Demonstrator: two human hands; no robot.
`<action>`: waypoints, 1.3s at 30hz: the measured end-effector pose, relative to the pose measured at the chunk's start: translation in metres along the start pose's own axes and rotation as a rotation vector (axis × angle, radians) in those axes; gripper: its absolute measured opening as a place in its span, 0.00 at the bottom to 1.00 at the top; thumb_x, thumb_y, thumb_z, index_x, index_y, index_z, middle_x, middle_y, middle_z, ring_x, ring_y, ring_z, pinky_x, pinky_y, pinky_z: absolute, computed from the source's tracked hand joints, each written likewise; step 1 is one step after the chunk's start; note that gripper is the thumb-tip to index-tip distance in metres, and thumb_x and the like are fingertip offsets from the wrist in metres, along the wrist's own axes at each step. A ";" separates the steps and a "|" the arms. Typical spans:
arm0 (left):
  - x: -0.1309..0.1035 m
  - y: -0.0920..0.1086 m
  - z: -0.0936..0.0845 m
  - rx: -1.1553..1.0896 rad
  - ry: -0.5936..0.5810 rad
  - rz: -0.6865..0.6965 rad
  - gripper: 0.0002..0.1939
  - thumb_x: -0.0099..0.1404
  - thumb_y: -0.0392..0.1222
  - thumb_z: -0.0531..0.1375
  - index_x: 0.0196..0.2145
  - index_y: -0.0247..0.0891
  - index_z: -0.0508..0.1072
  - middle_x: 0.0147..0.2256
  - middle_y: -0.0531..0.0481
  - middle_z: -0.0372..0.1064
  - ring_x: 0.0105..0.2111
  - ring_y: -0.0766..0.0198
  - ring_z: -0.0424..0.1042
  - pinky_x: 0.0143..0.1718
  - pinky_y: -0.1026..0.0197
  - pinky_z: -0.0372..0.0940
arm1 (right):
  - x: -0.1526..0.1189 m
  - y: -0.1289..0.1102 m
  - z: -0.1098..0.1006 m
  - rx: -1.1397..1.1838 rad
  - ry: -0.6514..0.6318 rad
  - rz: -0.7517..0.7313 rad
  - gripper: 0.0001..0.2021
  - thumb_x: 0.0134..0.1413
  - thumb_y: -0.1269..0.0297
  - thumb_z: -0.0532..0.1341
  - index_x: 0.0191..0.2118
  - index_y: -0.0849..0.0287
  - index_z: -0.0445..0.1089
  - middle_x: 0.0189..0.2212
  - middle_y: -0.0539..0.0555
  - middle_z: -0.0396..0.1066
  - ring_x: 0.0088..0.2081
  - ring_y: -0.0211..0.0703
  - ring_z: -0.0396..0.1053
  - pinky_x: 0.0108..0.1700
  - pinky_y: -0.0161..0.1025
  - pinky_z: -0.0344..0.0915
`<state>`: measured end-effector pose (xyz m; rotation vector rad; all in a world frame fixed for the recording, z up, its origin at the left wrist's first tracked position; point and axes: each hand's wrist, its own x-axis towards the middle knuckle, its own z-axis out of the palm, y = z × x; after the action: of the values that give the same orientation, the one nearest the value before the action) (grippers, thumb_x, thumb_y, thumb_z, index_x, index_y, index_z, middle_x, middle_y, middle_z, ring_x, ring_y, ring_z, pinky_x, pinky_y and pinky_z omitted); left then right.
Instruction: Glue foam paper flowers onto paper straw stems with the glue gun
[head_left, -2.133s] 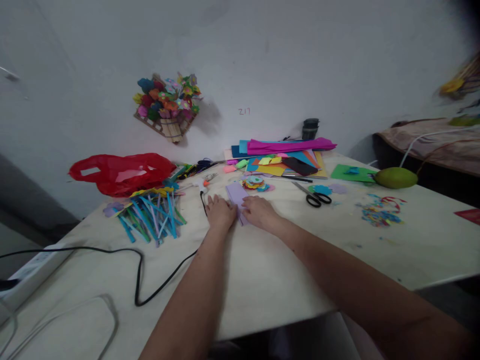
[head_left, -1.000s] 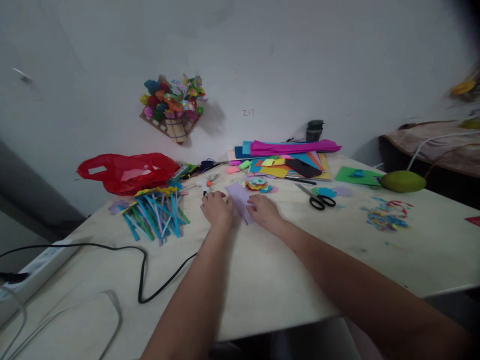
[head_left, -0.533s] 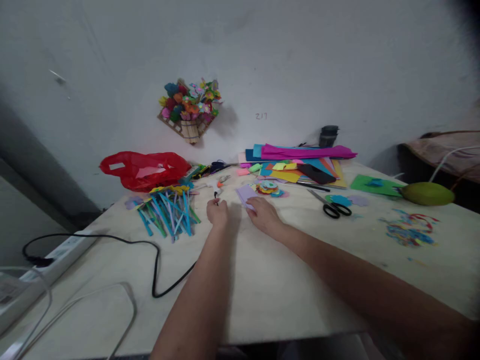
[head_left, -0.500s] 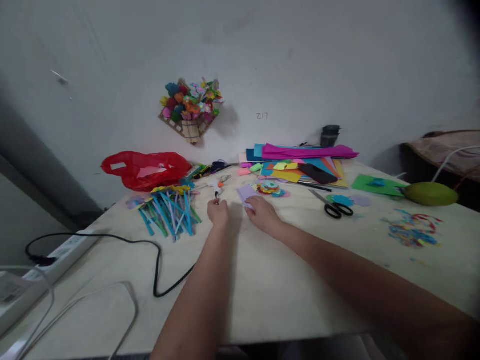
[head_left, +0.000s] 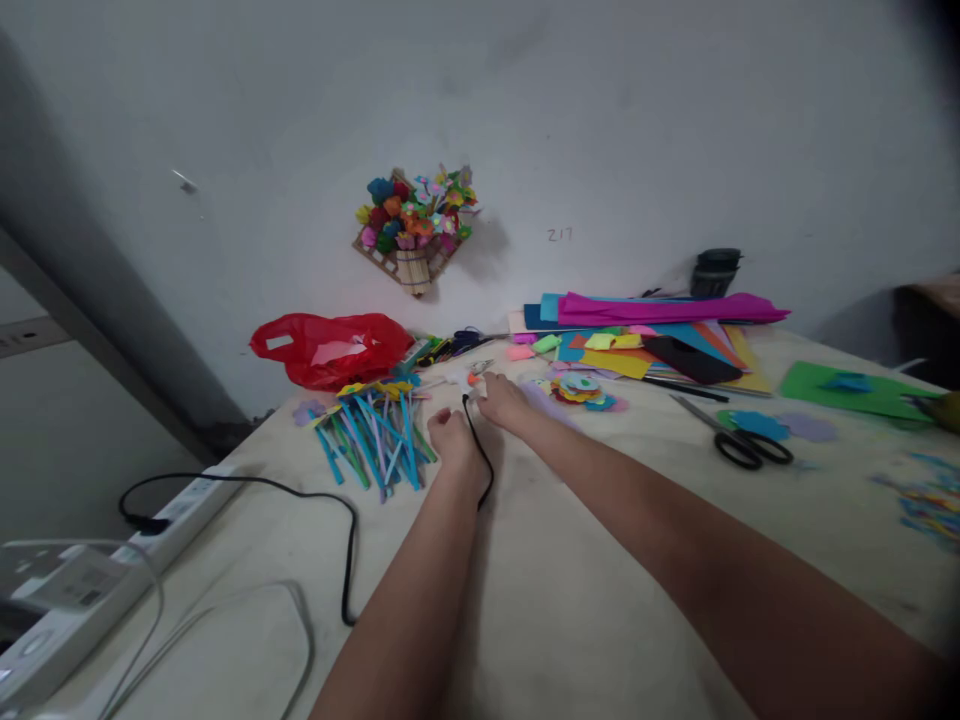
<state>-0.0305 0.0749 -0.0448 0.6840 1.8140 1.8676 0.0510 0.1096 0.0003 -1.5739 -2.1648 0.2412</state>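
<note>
My right hand [head_left: 504, 404] has its fingers closed at the rear of a white glue gun [head_left: 459, 380] with an orange part; the fingertips are partly hidden. From the gun a black cord [head_left: 487, 465] runs down and passes behind my left forearm. Just left of that cord is my left hand [head_left: 454, 436], fingers curled together; anything between them is too small to make out. Beside it lies a bundle of blue, green and purple paper strips [head_left: 375, 440] with yellow flower shapes at the top. A purple paper piece [head_left: 553, 405] rests right of my right hand.
Stacked paper flowers [head_left: 577, 388], coloured sheets [head_left: 675, 310] and black-handled scissors [head_left: 750, 448] lie to the right. A red plastic bag [head_left: 330, 350] sits back left. On the left are a power strip [head_left: 187, 510] and cables. A flower decoration [head_left: 416, 230] hangs on the wall.
My right hand has left the purple paper and moved left to the glue gun. My left hand has shifted slightly back from the gun. The view has turned left.
</note>
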 end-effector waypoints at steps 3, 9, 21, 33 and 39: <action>-0.004 -0.003 0.003 -0.018 0.061 -0.039 0.12 0.52 0.39 0.53 0.37 0.38 0.62 0.34 0.49 0.65 0.36 0.65 0.66 0.38 0.62 0.60 | 0.016 -0.007 0.011 -0.014 -0.010 0.022 0.20 0.49 0.61 0.53 0.49 0.61 0.58 0.44 0.62 0.63 0.44 0.51 0.63 0.41 0.42 0.59; -0.015 0.001 0.002 -0.042 0.035 0.035 0.09 0.56 0.40 0.51 0.36 0.37 0.63 0.34 0.48 0.65 0.37 0.65 0.66 0.41 0.63 0.58 | 0.038 -0.023 0.022 -0.061 -0.028 0.046 0.20 0.49 0.59 0.54 0.47 0.66 0.60 0.45 0.66 0.63 0.46 0.53 0.62 0.42 0.43 0.59; -0.021 0.004 -0.001 -0.084 -0.017 0.099 0.10 0.58 0.42 0.49 0.35 0.36 0.63 0.34 0.46 0.66 0.34 0.64 0.66 0.39 0.61 0.59 | 0.054 -0.032 0.043 -0.212 0.048 -0.011 0.14 0.51 0.74 0.50 0.44 0.71 0.64 0.40 0.69 0.67 0.44 0.49 0.65 0.42 0.40 0.60; -0.025 0.022 -0.003 -0.120 0.021 -0.081 0.09 0.59 0.44 0.48 0.34 0.37 0.62 0.33 0.49 0.65 0.36 0.65 0.65 0.40 0.62 0.59 | 0.059 -0.013 0.019 -0.067 0.182 0.156 0.19 0.48 0.76 0.50 0.48 0.72 0.58 0.44 0.69 0.63 0.45 0.53 0.63 0.41 0.44 0.61; -0.031 0.034 -0.009 -0.146 -0.064 -0.168 0.08 0.57 0.42 0.48 0.33 0.38 0.62 0.34 0.50 0.65 0.36 0.64 0.67 0.35 0.63 0.60 | 0.051 0.003 -0.009 0.520 0.121 0.268 0.24 0.49 0.72 0.51 0.54 0.62 0.50 0.38 0.59 0.67 0.37 0.44 0.67 0.32 0.38 0.65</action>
<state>-0.0107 0.0474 -0.0124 0.5166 1.6238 1.8233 0.0446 0.1576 0.0201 -1.5114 -1.6183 0.7103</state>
